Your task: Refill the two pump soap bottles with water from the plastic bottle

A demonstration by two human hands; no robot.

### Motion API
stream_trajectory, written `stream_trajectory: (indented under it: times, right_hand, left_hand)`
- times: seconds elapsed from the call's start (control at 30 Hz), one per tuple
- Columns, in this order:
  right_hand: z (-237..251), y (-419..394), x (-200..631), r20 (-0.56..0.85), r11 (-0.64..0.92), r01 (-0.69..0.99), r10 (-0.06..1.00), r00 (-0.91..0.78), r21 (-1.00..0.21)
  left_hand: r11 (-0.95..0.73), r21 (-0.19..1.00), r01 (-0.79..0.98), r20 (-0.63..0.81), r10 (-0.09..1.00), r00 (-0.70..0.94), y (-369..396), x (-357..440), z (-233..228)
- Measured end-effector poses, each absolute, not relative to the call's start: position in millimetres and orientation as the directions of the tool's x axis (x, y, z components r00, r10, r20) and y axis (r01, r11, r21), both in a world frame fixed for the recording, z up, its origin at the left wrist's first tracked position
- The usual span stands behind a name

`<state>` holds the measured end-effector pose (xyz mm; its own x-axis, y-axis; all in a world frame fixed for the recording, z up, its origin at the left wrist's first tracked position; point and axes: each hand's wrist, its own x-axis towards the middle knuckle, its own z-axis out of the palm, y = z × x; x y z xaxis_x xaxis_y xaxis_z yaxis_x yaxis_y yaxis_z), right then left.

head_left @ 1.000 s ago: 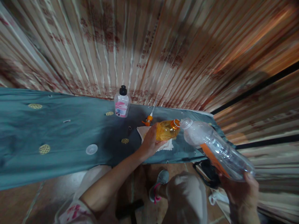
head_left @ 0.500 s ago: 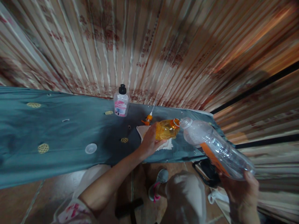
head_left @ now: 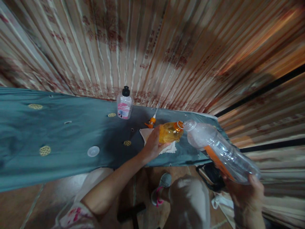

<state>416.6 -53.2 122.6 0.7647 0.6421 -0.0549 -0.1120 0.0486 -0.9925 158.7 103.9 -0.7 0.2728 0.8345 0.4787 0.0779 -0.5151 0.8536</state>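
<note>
A: Where is the orange bottle (head_left: pixel 169 132)?
B: Above the tabletop (head_left: pixel 59 133), gripped by the left hand (head_left: pixel 152 144), mouth touching the clear bottle (head_left: pixel 219 151).
A: And the right hand (head_left: pixel 247 194)?
B: It grips the clear bottle's base.

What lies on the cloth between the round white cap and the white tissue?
In the head view, one yellow mesh disc lies between the round white cap and the white tissue.

Three bottles show: one orange bottle (head_left: pixel 170 132) at centre, one large clear bottle (head_left: pixel 220 152) at lower right, one small black-capped bottle (head_left: pixel 124 104) at upper centre. There is one round white lid (head_left: pixel 93 151) left of centre, and two hands hold bottles.
</note>
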Motion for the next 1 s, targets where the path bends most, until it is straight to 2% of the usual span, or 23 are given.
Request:
stream_trajectory:
  times: [0.33, 0.53, 0.73, 1.0]
  right_hand:
    - [119.2, -56.7, 421.9, -0.022, 0.032, -0.06, 0.691, 0.723, -0.998]
    - [124.8, -54.6, 414.8, -0.043, 0.039, -0.089, 0.648, 0.761, -0.995]
    - [128.2, -53.3, 411.7, -0.037, 0.051, -0.096, 0.676, 0.736, -0.994]
    - [132.5, -50.0, 406.0, -0.067, 0.03, -0.11, 0.629, 0.774, -0.993]
  left_hand:
    - [-0.494, 0.867, 0.062, 0.461, 0.844, 0.272, 103.8, 158.9, 1.0]
    - [-0.508, 0.859, 0.068, 0.475, 0.839, 0.265, 103.7, 159.1, 1.1]
    - [-0.536, 0.841, 0.075, 0.499, 0.821, 0.277, 104.0, 158.6, -1.1]
    - [-0.548, 0.833, 0.07, 0.511, 0.813, 0.279, 103.8, 157.9, 3.2]
